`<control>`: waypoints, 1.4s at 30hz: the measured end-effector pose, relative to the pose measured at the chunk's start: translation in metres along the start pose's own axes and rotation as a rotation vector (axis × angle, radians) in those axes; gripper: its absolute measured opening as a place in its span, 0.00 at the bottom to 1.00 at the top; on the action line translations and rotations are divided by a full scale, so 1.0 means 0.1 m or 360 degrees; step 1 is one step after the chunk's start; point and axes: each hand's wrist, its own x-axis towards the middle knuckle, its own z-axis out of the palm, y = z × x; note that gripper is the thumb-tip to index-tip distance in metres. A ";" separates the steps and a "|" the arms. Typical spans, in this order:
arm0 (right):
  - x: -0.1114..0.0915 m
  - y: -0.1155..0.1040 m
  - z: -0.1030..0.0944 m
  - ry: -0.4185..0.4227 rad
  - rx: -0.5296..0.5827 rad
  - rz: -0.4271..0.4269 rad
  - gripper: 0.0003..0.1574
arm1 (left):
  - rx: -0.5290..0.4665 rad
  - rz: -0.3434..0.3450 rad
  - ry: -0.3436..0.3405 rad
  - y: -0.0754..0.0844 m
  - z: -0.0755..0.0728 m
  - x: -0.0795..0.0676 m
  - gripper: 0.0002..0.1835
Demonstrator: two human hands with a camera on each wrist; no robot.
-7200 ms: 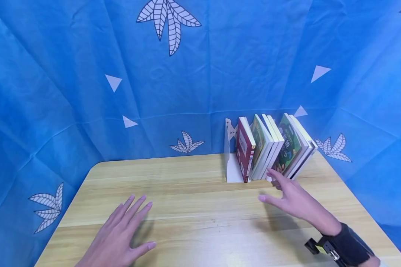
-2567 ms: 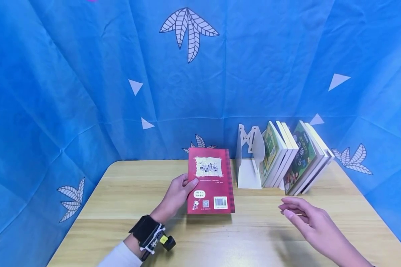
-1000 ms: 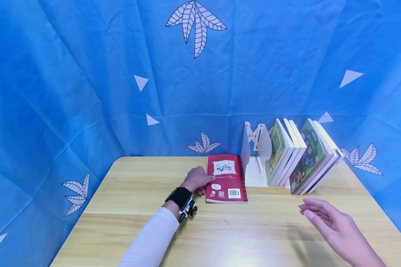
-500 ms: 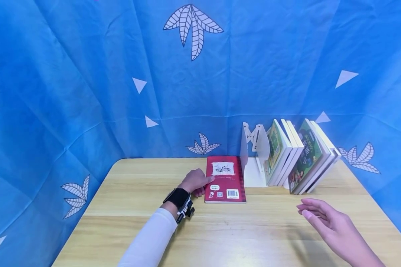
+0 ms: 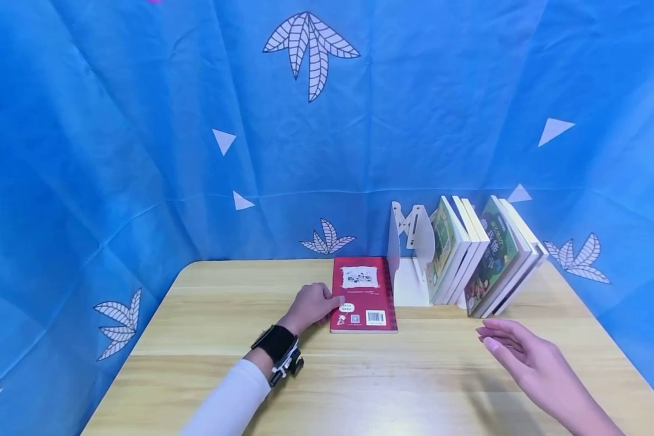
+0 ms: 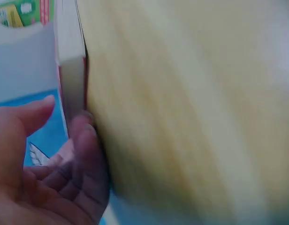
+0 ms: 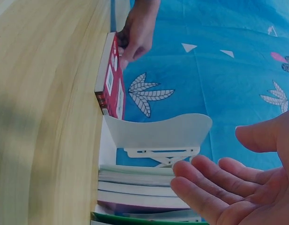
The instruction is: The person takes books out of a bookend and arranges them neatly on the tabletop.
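Note:
A red book (image 5: 366, 295) lies flat on the wooden table, back cover with barcode up, against the left side of a white expandable bookend (image 5: 411, 289). My left hand (image 5: 309, 306) is at the book's left edge. In the left wrist view its thumb (image 6: 39, 114) stands off the cover, while the curved fingers (image 6: 90, 159) are beside the book's edge, seemingly touching it. My right hand (image 5: 531, 357) hovers over the table in front of the upright books, fingers relaxed and holding nothing; the right wrist view shows its palm facing the bookend.
Several books lean in the bookend, among them a yellow-green one (image 5: 443, 245) and a dark green one (image 5: 490, 257). A blue curtain (image 5: 283, 151) with white leaf prints hangs behind and at both sides of the wooden table (image 5: 218, 303).
The red book came out of the bookend, was carried left in my left hand and laid flat. Just now that hand's thumb has drawn back off the cover. The right hand hardly moved lately.

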 end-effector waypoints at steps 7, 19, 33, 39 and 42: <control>0.15 -0.01 -0.02 -0.0007 0.0016 0.0019 0.27 | 0.0417 0.0179 -0.0052 0.05 -0.08 -0.33 0.20; 0.44 0.01 0.01 -0.0012 0.0090 0.0021 0.38 | 0.0805 0.0592 -0.0160 0.00 -0.25 -0.94 0.27; 0.70 -0.03 0.09 -0.0012 0.0258 0.0034 0.38 | 0.0911 0.0785 -0.0091 0.02 -0.47 -1.39 0.26; 0.78 -0.02 0.11 0.0010 0.0296 0.0018 0.39 | 0.0893 0.0705 -0.0082 0.01 -0.54 -1.57 0.26; 0.80 -0.02 0.10 0.0009 0.0329 0.0039 0.40 | 0.0876 0.0659 -0.0095 0.01 -0.56 -1.64 0.29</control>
